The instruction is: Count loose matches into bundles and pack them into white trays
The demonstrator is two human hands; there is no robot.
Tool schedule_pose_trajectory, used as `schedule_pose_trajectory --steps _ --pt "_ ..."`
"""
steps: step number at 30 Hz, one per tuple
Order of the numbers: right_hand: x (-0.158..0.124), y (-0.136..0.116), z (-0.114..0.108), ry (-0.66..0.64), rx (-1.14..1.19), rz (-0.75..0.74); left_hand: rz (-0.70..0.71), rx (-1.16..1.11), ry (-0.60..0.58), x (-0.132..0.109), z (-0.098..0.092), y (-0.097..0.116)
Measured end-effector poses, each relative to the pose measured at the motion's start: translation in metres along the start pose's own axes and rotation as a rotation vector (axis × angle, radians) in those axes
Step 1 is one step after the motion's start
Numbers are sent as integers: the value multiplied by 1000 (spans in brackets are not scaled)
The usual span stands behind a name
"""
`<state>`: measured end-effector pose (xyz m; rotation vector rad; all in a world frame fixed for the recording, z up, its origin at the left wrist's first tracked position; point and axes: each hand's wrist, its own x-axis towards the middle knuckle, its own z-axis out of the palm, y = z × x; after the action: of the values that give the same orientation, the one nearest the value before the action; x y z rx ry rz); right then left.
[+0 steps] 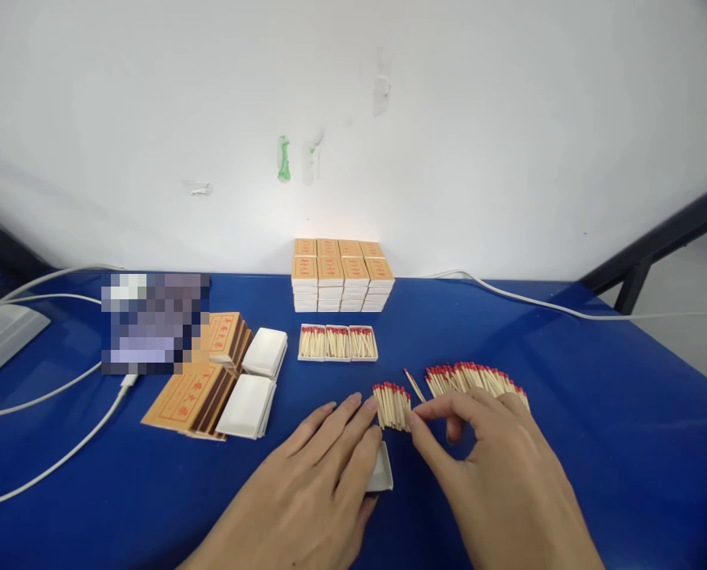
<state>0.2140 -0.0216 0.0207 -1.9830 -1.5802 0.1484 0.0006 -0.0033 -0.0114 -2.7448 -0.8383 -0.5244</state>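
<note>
A small group of red-tipped matches [393,405] lies side by side on the blue table between my hands. My left hand [323,467] is stretched out flat, its fingertips against the group's left side. Partly under that hand is a matchbox tray [381,469], mostly hidden by the fingers. At the right edge of the group, my right hand [496,459] has thumb and index finger together in a pinch; whatever lies between them is hidden. Its other fingers curl over the larger match pile [477,378]. One loose match [413,385] lies between the two groups.
Three filled trays [337,343] stand in a row before stacked matchboxes [342,273] at the wall. Left are orange sleeves [190,400], white trays [247,405] and a blurred-out device [157,321] with a white cable [100,435]. Another cable [525,300] runs along the back right.
</note>
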Motion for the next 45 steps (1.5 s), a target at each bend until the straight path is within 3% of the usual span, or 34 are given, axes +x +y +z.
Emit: schedule_pose_trajectory --steps 8,16,24,33,45 --pt "5 3 -4 -52 20 94 10 10 0 2 -2 -2" --pt "5 -3 1 -63 3 75 7 26 6 2 -3 -1" --pt "-3 13 -11 81 -124 -6 18 28 -12 1 -2 0" --pt "-11 15 -4 70 -243 -97 18 7 -30 0 -3 -2" --pt "2 -3 -6 47 -110 -70 9 1 -17 1 -2 0"
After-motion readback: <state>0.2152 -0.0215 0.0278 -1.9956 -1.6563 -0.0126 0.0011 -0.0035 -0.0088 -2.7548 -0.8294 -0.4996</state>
